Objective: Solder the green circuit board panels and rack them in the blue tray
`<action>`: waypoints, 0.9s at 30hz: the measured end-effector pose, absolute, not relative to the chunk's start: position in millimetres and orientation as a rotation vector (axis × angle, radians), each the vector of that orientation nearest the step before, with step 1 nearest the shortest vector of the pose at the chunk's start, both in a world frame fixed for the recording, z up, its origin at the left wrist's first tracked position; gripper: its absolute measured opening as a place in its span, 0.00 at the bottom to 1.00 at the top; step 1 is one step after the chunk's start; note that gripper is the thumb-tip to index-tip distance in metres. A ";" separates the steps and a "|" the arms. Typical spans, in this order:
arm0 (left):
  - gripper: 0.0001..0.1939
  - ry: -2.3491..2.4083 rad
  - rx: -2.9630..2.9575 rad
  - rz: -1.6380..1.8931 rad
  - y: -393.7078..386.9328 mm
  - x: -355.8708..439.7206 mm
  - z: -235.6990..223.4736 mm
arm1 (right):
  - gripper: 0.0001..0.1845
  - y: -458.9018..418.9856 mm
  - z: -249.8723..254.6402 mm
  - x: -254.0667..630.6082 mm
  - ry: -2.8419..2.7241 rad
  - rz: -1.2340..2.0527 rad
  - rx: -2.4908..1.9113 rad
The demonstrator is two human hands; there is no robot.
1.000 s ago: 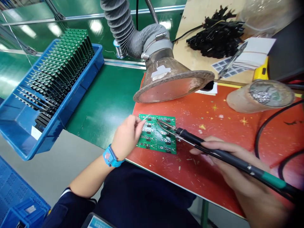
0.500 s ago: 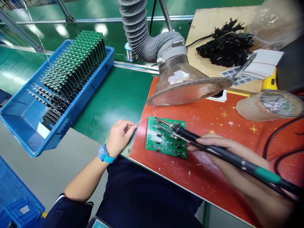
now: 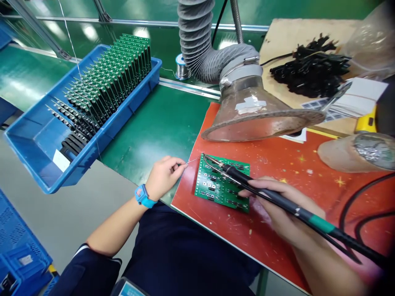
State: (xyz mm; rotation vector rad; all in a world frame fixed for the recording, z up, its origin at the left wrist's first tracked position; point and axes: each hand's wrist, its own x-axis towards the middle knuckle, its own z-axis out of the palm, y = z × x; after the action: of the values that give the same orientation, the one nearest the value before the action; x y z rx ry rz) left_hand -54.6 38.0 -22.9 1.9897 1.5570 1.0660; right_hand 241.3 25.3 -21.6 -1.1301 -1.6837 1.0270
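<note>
While my left hand pinches a thin wire between thumb and index finger, my right hand is closed around the soldering iron like a pen. Circuit board lies flat on the red mat, at the mat's left part, on the green bench. Iron tip is at the board's far left corner; wire runs to the same corner. Can't tell if tip and wire touch. Right fingers are over the board's right side, contact unclear.

Fume funnel sits just beyond the board, mouth tilted toward it, on a grey hose. Blue tray on the left holds a row of upright boards. Solder spool stands between tray and hose. Black cable bundle is far right, beyond the mat.
</note>
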 end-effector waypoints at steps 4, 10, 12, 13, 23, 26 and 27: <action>0.02 1.567 1.971 1.058 39.9 -52.6 -22.4 | 0.16 31.6 -22.7 242.8 -1.813 0.961 -0.981; 0.03 1.591 1.901 1.021 42.2 -49.9 -22.8 | 0.15 31.8 -25.2 241.5 -1.798 0.976 -0.993; 0.04 1.601 1.905 1.019 42.5 -49.1 -22.8 | 0.16 31.5 -26.2 241.8 -1.802 0.984 -0.984; 0.04 1.603 1.917 1.021 42.7 -48.8 -22.6 | 0.16 31.6 -26.3 242.0 -1.805 0.982 -0.978; 0.07 1.578 2.000 1.007 43.2 -45.6 -18.4 | 0.17 33.9 -17.9 243.2 -1.869 1.011 -0.906; 0.07 1.573 1.993 1.000 43.0 -44.5 -17.6 | 0.16 33.4 -15.1 244.0 -1.888 0.994 -0.889; 0.07 1.572 1.990 0.996 42.7 -44.5 -17.4 | 0.16 33.2 -14.3 244.5 -1.895 0.985 -0.885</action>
State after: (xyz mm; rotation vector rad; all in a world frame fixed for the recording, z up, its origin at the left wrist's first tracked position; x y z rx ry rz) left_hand -44.5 42.7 -17.4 1.9895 1.5718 0.9961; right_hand 244.5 33.2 -14.3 -0.8847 -1.8954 0.9850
